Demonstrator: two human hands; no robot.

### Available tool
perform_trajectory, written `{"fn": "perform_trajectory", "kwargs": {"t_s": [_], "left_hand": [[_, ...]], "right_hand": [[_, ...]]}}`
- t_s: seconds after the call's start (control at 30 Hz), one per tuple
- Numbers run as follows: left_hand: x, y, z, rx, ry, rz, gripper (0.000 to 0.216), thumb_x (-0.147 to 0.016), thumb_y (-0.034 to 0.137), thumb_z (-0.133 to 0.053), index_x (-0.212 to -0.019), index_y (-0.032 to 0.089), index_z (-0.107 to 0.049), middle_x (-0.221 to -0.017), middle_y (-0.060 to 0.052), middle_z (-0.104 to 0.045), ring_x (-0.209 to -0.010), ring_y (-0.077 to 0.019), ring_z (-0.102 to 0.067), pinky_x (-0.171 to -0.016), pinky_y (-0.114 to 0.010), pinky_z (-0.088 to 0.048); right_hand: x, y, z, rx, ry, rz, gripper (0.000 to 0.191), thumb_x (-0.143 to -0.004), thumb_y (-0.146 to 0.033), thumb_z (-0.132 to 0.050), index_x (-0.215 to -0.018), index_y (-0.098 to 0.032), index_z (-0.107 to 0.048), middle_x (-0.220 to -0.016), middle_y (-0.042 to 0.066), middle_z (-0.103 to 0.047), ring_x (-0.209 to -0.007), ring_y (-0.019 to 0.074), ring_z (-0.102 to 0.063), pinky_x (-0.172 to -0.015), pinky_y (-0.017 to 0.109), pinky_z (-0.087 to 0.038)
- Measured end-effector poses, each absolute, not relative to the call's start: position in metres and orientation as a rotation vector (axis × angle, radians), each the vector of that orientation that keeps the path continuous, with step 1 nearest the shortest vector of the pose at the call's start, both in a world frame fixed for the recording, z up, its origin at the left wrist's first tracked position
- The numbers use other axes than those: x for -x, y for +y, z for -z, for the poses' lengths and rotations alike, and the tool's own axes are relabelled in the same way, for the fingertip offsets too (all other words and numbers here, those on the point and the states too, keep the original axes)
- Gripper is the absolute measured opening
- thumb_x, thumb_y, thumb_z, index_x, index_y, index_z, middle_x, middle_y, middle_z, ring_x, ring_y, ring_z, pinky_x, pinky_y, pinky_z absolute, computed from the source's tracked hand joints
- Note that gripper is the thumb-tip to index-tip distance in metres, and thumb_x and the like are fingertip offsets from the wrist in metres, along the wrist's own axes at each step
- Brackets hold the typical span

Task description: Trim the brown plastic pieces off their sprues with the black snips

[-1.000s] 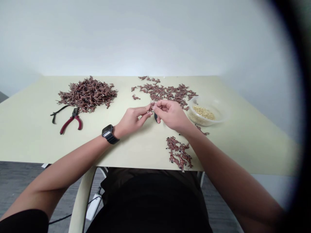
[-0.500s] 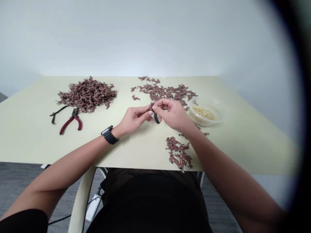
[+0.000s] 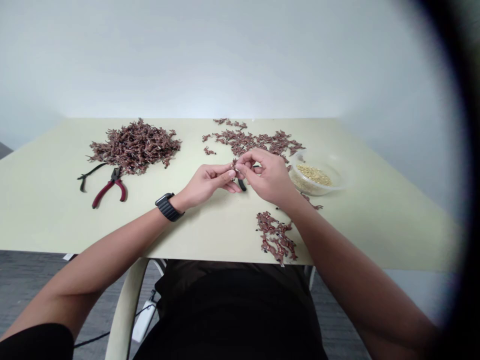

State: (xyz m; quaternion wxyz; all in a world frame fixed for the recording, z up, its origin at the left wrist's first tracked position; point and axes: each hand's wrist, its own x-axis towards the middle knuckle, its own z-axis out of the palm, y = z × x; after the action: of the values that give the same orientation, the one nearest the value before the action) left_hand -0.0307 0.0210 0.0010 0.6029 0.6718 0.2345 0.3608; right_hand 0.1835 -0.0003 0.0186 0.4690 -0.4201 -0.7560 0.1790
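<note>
My left hand [image 3: 208, 183] and my right hand [image 3: 267, 176] meet over the middle of the pale table [image 3: 56, 215]. Their fingertips pinch one small brown piece [image 3: 234, 166] between them. A dark, slim tool handle [image 3: 242, 184] sticks out under my right hand's fingers. My left wrist wears a black watch [image 3: 167, 206]. A scatter of the same brown pieces [image 3: 255, 141] lies just beyond my hands, and a small cluster of them [image 3: 276, 238] lies near the front edge under my right forearm.
A big heap of brown pieces [image 3: 135, 145] sits at the back left. Red-handled pliers [image 3: 110, 186] and a black-handled tool [image 3: 88, 175] lie beside it. A clear bowl of small pale yellow bits [image 3: 318, 173] stands right of my right hand.
Both hands have stayed in place; the fingers have closed tighter around the small brown piece and my right hand has tipped slightly over it.
</note>
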Motion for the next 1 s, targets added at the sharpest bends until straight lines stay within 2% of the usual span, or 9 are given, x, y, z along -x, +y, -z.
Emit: {"fn": "perform_trajectory", "kwargs": {"t_s": [0.1, 0.2, 0.4, 0.5, 0.57, 0.67, 0.8, 1.0], "left_hand": [[0.031, 0.021, 0.0, -1.51, 0.523, -0.809, 0.043, -0.098, 0.05, -0.071, -0.124, 0.016, -0.079, -0.129, -0.016, -0.075, -0.091, -0.0191, -0.08, -0.09, -0.035, -0.066], [0.031, 0.022, 0.001, -1.456, 0.503, -0.79, 0.041, -0.099, 0.049, -0.071, -0.124, 0.017, -0.079, -0.134, -0.017, -0.073, -0.091, -0.0186, -0.079, -0.091, -0.035, -0.066], [0.031, 0.021, 0.001, -1.422, 0.504, -0.752, 0.042, -0.099, 0.049, -0.07, -0.125, 0.016, -0.078, -0.133, -0.017, -0.073, -0.091, -0.0184, -0.079, -0.091, -0.034, -0.065], [0.03, 0.019, 0.0, -1.474, 0.526, -0.77, 0.044, -0.099, 0.05, -0.07, -0.125, 0.015, -0.078, -0.121, -0.016, -0.078, -0.091, -0.02, -0.08, -0.091, -0.035, -0.065], [0.029, 0.018, 0.0, -1.565, 0.571, -0.817, 0.047, -0.099, 0.052, -0.07, -0.125, 0.014, -0.078, -0.108, -0.015, -0.081, -0.09, -0.021, -0.08, -0.089, -0.035, -0.065], [0.028, 0.018, 0.004, -1.811, 0.692, -0.959, 0.047, -0.1, 0.052, -0.068, -0.128, 0.015, -0.077, -0.099, -0.01, -0.082, -0.087, -0.0193, -0.079, -0.086, -0.031, -0.064], [0.03, 0.021, 0.012, -2.167, 0.868, -1.124, 0.04, -0.102, 0.047, -0.065, -0.124, 0.017, -0.079, -0.099, -0.009, -0.083, -0.083, -0.0169, -0.078, -0.079, -0.025, -0.061], [0.028, 0.02, 0.011, -2.064, 0.847, -1.102, 0.05, -0.102, 0.048, -0.064, -0.142, 0.019, -0.069, -0.107, -0.008, -0.082, -0.088, -0.0184, -0.08, -0.081, -0.027, -0.063]], "right_hand": [[-0.183, -0.001, -0.019, 1.004, -1.865, -0.387, 0.007, -0.097, -0.026, -0.066, -0.092, -0.022, -0.069, -0.087, 0.004, -0.066, -0.079, 0.0187, -0.058, -0.069, 0.033, -0.047], [-0.183, -0.001, -0.019, 0.961, -1.876, -0.356, 0.004, -0.097, -0.025, -0.066, -0.094, -0.023, -0.068, -0.088, 0.004, -0.066, -0.079, 0.0186, -0.059, -0.067, 0.032, -0.047], [-0.189, 0.002, -0.018, 0.865, -2.001, -0.232, 0.01, -0.101, -0.023, -0.059, -0.094, -0.023, -0.066, -0.087, 0.004, -0.063, -0.075, 0.0174, -0.056, -0.071, 0.033, -0.047], [-0.187, 0.001, -0.017, 0.889, -1.997, -0.245, 0.009, -0.101, -0.023, -0.059, -0.094, -0.022, -0.065, -0.088, 0.004, -0.063, -0.077, 0.018, -0.057, -0.072, 0.034, -0.047], [-0.183, 0.0, -0.015, 0.972, -1.907, -0.342, 0.009, -0.099, -0.027, -0.063, -0.092, -0.021, -0.066, -0.085, 0.004, -0.064, -0.077, 0.0184, -0.058, -0.07, 0.033, -0.048], [-0.173, -0.001, -0.01, 1.07, -1.668, -0.702, 0.019, -0.096, -0.038, -0.07, -0.089, -0.021, -0.067, -0.08, 0.004, -0.066, -0.07, 0.0171, -0.06, -0.063, 0.032, -0.049], [-0.166, 0.001, -0.004, 1.021, -1.383, -1.171, 0.034, -0.088, -0.052, -0.08, -0.088, -0.019, -0.069, -0.077, 0.002, -0.067, -0.057, 0.0121, -0.056, -0.055, 0.029, -0.047], [-0.17, 0.003, -0.008, 1.03, -1.255, -1.319, 0.036, -0.083, -0.052, -0.085, -0.087, -0.018, -0.074, -0.066, -0.001, -0.059, -0.055, 0.0115, -0.054, -0.053, 0.028, -0.045]]}}
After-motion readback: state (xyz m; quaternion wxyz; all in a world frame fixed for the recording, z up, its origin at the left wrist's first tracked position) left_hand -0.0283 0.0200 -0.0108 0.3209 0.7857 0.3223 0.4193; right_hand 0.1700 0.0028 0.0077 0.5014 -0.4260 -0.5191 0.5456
